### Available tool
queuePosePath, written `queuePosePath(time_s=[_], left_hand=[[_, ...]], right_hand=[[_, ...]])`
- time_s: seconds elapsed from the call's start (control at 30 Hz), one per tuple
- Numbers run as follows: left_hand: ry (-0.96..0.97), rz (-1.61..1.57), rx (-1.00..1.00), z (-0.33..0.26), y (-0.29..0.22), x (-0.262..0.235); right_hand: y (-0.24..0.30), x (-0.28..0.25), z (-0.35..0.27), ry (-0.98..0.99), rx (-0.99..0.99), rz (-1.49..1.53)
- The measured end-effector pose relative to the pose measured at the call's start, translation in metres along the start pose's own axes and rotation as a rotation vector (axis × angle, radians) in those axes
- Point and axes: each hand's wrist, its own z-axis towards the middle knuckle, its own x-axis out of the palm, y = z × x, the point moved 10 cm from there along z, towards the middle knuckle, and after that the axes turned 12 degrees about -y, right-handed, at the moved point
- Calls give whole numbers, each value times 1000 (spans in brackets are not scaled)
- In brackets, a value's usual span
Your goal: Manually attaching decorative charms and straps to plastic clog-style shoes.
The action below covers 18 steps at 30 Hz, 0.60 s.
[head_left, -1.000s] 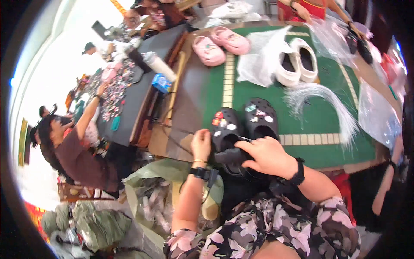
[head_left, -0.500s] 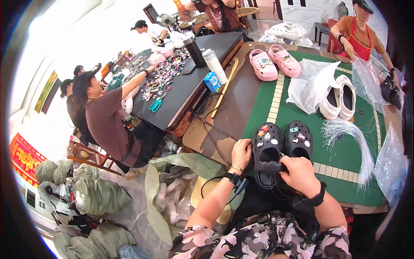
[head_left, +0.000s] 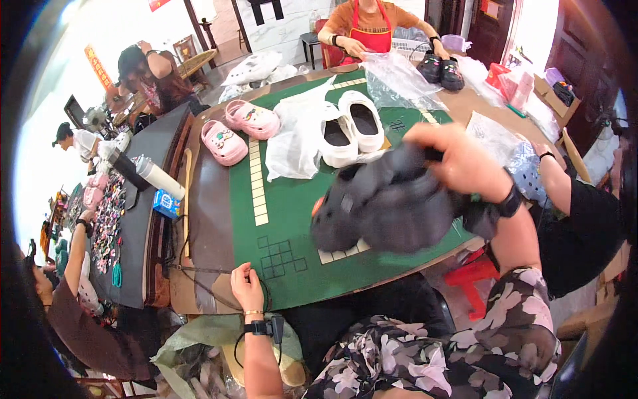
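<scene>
My right hand (head_left: 465,163) is closed on a pair of black clogs (head_left: 405,199), gripping them near the heel straps. The clogs hang tilted above the green mat (head_left: 306,209) and are blurred by motion. Near the front left corner of the table, my left hand (head_left: 247,287) rests at the edge with fingers loosely bent and nothing visible in it. Beyond the held pair stand white shoes (head_left: 351,128), beside a crumpled clear plastic bag (head_left: 296,143). Pink clogs (head_left: 240,130) with charms sit on the far left part of the mat.
Across the table, a person in a red apron (head_left: 372,30) handles clear plastic near black clogs (head_left: 442,71). At right, another person's arm (head_left: 557,176) reaches to blue-grey clogs (head_left: 528,174). A red stool (head_left: 470,279) stands below. Left is a dark table (head_left: 156,163) with scattered charms.
The black clogs have been lifted off the mat and carried up and right in my right hand. My left hand stays by the table edge. The view has swung right.
</scene>
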Motion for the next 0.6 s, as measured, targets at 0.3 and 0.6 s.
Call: queuePosePath(time_s=[0.3, 0.6], left_hand=[[-15, 14, -36, 1, -9, 2], [-63, 89, 52, 3, -17, -7]], right_hand=[[-167, -77, 3, -310, 3, -688], [-354, 15, -114, 178, 607, -866]])
